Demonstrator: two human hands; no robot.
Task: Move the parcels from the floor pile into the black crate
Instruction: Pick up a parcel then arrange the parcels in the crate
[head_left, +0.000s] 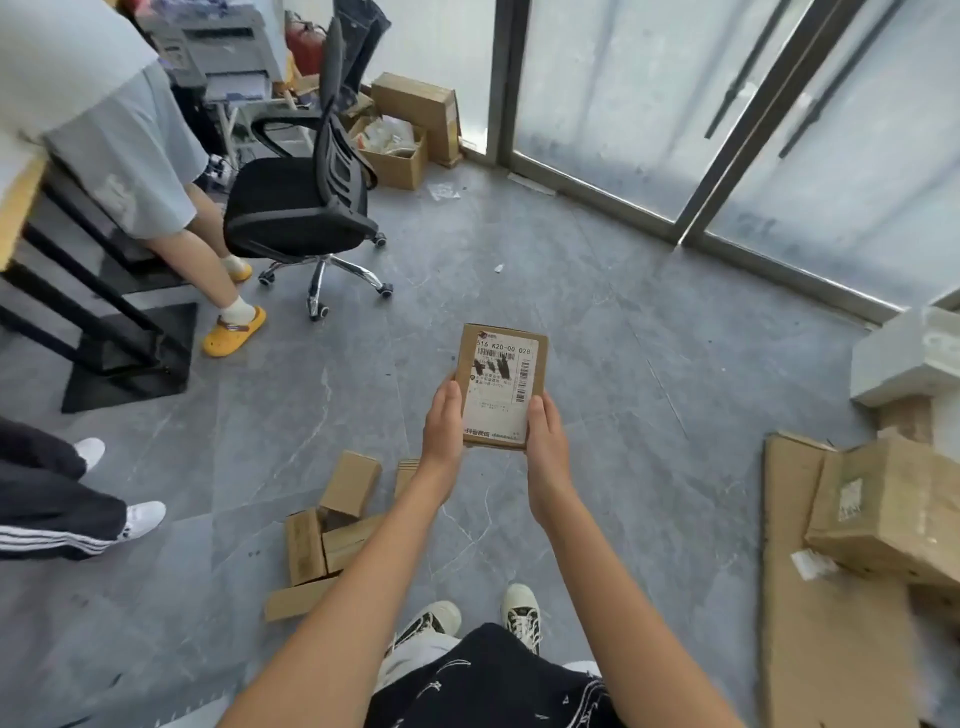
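Head view
Parcel (501, 384): held in the air above the grey floor (597, 364), label side up, between both hands.
Left hand (443, 423): grips the parcel's left edge, thumb on the label face.
Right hand (545, 434): grips the parcel's right edge, thumb on top.
Floor pile (327, 535): small brown boxes, heaped under the left forearm, near the feet.
Office chair (306, 202): black, upper left, well apart from the parcel.
Flattened cardboard (821, 597): lies at right.

Bare forearms, black white-patterned top (498, 686), pale trousers (415, 657), black-and-white laced sneakers (522, 613)
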